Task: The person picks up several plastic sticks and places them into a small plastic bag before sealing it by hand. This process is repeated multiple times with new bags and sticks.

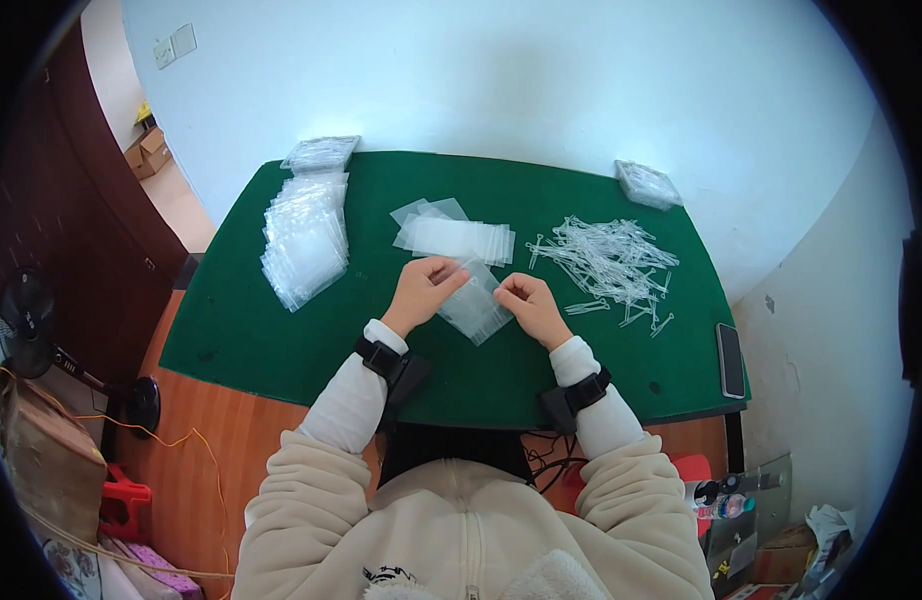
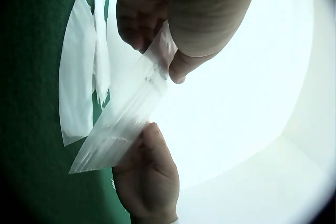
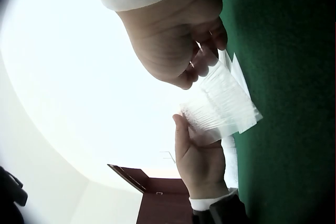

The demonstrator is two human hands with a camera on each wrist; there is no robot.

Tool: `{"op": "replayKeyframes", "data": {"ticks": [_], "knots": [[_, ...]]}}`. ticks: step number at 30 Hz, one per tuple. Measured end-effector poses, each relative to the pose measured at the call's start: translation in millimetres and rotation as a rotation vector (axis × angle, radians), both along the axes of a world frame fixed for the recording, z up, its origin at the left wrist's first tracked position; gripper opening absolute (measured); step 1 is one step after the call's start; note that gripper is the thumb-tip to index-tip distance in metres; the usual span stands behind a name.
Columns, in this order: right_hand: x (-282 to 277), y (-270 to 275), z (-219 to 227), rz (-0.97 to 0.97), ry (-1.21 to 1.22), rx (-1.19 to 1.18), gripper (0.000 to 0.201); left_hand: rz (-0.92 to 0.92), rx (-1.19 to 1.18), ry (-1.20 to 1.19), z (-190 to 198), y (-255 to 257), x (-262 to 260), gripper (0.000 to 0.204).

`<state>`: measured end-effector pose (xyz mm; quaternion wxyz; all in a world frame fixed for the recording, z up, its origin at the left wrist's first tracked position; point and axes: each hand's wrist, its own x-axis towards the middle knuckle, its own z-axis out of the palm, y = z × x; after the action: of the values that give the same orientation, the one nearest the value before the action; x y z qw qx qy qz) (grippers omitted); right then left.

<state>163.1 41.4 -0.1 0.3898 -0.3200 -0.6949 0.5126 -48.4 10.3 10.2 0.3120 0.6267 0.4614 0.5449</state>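
Note:
A clear flat plastic bag [image 1: 476, 308] is held tilted between both hands over the near middle of the table. My left hand [image 1: 424, 292] pinches its upper left corner between thumb and fingers. At the opposite edge, my right hand [image 1: 537, 308] grips the bag with curled fingers. Fine ridged lines run across the bag [image 2: 123, 116] in the left wrist view. Just beyond the hands lies a loose spread of clear flat bags [image 1: 454, 238]. To the right of my right hand is a heap of clear two-pronged plastic pieces [image 1: 606, 262] with small loops.
A long fanned stack of clear bags [image 1: 306, 240] covers the left of the green table [image 1: 251, 345]. Filled clear packs [image 1: 323, 153] sit at the far left corner, and another clear pack [image 1: 648, 185] at the far right. A phone [image 1: 730, 360] lies by the right edge.

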Motion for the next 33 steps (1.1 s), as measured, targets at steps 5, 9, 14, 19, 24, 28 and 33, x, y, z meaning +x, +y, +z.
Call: {"op": "replayKeyframes", "data": {"ticks": [5,9,14,19,24,28,33], "knots": [[0,7,-6,-0.116,0.072,0.072,0.015,-0.023,-0.068,-0.073,3,-1,-2,0.016],[1,8,-6,-0.205,0.104,0.108,0.017,-0.034,-0.083,-0.212,4,0,-2,0.016],[2,7,-1,-0.278,0.153,0.124,0.016,-0.049,-0.058,-0.358,10,-3,0,0.015],[1,3,7,-0.3,0.299,0.024,0.014,0.051,-0.03,-0.372,8,-1,1,0.015],[0,0,6,-0.172,0.181,-0.022,0.012,0.061,0.033,-0.466,6,3,3,0.016],[0,0,2,-0.024,0.092,-0.052,0.011,0.032,0.003,-0.495,4,3,2,0.016],[3,4,3,-0.032,0.202,-0.124,0.012,-0.214,-0.165,-0.606,8,0,-8,0.013]]}}
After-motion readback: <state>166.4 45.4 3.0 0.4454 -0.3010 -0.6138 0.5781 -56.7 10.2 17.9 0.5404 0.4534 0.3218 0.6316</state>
